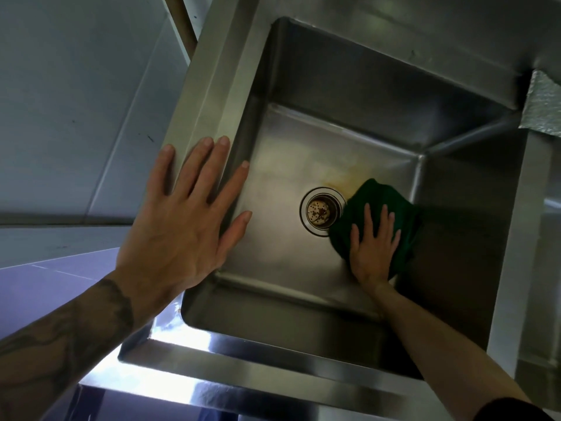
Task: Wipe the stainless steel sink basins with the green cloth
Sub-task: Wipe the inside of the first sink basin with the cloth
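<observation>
Pressing down on the basin floor, the green cloth is pinned flat under the right hand, whose fingers are spread wide over the cloth rather than curled around it. The cloth is bunched just to the right of the drain strainer, touching or nearly touching the drain's outer ring; which of the 2 cannot be told. The left hand is laid open, fingers splayed, on the sink rim well to the left of the drain, with nothing gripped, and appears to be used as a brace.

The task is judged to be in its early or middle part. A yellowish-brown stain is seen on the floor just beyond the drain, touching the cloth's far edge, so that patch is not yet cleaned. The floor left of the drain looks dull but free of obvious marks; whether it has been wiped cannot be told. The 4 walls of this basin show no clear sign either way. Only a sliver of a second basin is visible far to the right of the drain, and its condition cannot be judged, so it is presumably left to do.
</observation>
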Action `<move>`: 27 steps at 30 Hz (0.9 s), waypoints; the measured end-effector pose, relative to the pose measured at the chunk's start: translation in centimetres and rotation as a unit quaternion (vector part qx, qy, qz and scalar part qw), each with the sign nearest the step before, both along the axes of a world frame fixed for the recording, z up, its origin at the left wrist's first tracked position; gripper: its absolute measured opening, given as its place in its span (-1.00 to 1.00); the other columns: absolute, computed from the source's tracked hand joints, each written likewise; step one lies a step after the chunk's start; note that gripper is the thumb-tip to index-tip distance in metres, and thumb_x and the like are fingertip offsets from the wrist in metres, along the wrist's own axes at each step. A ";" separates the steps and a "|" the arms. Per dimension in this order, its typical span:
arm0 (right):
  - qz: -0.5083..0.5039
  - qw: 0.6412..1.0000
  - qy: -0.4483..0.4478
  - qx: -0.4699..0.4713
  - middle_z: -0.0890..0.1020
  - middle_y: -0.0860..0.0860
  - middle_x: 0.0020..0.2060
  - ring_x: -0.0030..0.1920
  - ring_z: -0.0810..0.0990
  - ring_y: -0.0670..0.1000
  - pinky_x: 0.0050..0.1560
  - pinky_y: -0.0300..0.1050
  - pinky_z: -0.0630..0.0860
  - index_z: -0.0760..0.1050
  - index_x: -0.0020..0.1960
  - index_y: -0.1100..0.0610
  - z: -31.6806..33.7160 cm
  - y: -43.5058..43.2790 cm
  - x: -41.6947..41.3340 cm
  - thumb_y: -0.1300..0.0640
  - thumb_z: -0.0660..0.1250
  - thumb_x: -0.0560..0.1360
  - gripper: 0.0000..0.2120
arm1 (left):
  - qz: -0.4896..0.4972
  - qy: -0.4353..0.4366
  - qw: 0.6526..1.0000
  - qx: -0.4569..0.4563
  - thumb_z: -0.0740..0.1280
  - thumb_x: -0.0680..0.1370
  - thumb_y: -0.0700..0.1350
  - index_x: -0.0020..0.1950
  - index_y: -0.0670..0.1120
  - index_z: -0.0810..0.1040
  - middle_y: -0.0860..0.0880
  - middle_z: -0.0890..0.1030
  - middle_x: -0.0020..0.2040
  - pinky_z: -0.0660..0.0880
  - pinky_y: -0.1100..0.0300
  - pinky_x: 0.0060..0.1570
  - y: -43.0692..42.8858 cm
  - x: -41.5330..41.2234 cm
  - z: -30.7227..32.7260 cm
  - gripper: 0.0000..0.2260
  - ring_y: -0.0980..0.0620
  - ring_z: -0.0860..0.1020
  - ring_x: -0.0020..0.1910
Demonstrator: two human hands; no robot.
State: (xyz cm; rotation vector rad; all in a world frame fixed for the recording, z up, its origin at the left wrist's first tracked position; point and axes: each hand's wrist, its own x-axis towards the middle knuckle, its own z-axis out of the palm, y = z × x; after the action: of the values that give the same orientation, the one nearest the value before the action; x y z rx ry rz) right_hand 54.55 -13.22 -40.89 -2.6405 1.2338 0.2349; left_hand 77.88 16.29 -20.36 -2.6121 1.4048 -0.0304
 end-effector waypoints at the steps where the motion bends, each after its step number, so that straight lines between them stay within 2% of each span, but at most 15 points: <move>1: 0.001 1.000 -0.001 0.002 0.01 0.09 0.70 0.69 -0.08 0.14 0.64 0.32 -0.04 0.07 0.69 -0.09 0.0 0.6 -0.7 -0.25 -0.13 0.70 -0.40 | 0.000 0.000 1.000 0.000 -0.07 0.76 0.23 0.72 -0.12 0.13 -0.30 0.09 0.71 0.03 -0.33 0.61 0.0 0.0 0.0 -0.37 -0.31 0.15 0.68; 5: 0.030 0.999 0.033 0.002 -0.02 0.12 0.70 0.69 -0.12 0.17 0.62 0.38 -0.04 0.03 0.70 -0.10 0.1 2.2 -2.7 -0.22 -0.17 0.70 -0.41 | -0.002 -0.005 1.000 -0.006 -0.06 0.76 0.23 0.72 -0.13 0.13 -0.30 0.09 0.71 0.02 -0.32 0.61 0.0 0.1 -0.3 -0.36 -0.32 0.16 0.68; 11: 0.009 1.000 0.013 -0.004 -0.01 0.10 0.70 0.69 -0.10 0.16 0.63 0.37 -0.07 0.04 0.70 -0.12 -0.1 -1.3 3.5 -0.17 -0.08 0.73 -0.46 | 0.005 -0.015 1.000 -0.002 -0.05 0.76 0.22 0.72 -0.12 0.15 -0.29 0.11 0.71 0.06 -0.33 0.61 -0.1 0.1 -0.2 -0.38 -0.31 0.18 0.68; 13: -0.004 1.000 -0.011 -0.010 0.02 0.09 0.70 0.69 -0.07 0.15 0.63 0.34 -0.06 0.07 0.69 -0.11 -0.2 -0.9 2.7 -0.19 -0.09 0.72 -0.45 | 0.003 -0.005 1.000 -0.005 -0.05 0.76 0.23 0.72 -0.12 0.15 -0.29 0.11 0.71 0.07 -0.34 0.62 0.0 -0.1 -0.2 -0.37 -0.31 0.17 0.68; 17: 0.028 1.000 -0.001 0.001 0.02 0.08 0.70 0.69 -0.09 0.14 0.62 0.37 -0.03 0.06 0.69 -0.12 -0.4 2.2 -1.4 -0.21 -0.12 0.72 -0.44 | 0.002 -0.001 1.000 -0.004 -0.05 0.76 0.23 0.72 -0.11 0.13 -0.29 0.08 0.71 0.06 -0.34 0.62 0.1 0.1 -0.4 -0.37 -0.31 0.14 0.68; 24: 0.014 1.000 0.003 0.009 -0.01 0.09 0.70 0.69 -0.08 0.17 0.62 0.38 -0.07 0.04 0.69 -0.13 -0.1 -4.3 4.3 -0.21 -0.11 0.70 -0.43 | 0.005 -0.002 1.000 -0.010 -0.04 0.76 0.23 0.72 -0.11 0.14 -0.29 0.08 0.72 0.08 -0.35 0.61 0.2 0.1 -0.6 -0.38 -0.30 0.14 0.69; 27: -0.001 1.000 -0.012 -0.004 0.01 0.09 0.70 0.69 -0.06 0.17 0.63 0.33 -0.07 0.04 0.69 -0.13 0.0 -3.1 2.9 -0.23 -0.13 0.70 -0.42 | 0.005 -0.004 1.000 -0.008 -0.03 0.75 0.23 0.72 -0.10 0.14 -0.28 0.09 0.71 0.08 -0.35 0.61 0.2 0.0 -0.6 -0.38 -0.30 0.15 0.69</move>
State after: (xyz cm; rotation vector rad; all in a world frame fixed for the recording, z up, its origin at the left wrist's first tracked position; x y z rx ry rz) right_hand 57.45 -16.27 -40.90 -2.6403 1.2331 0.1973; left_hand 77.87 16.46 -21.01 -2.6292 1.3955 -0.0501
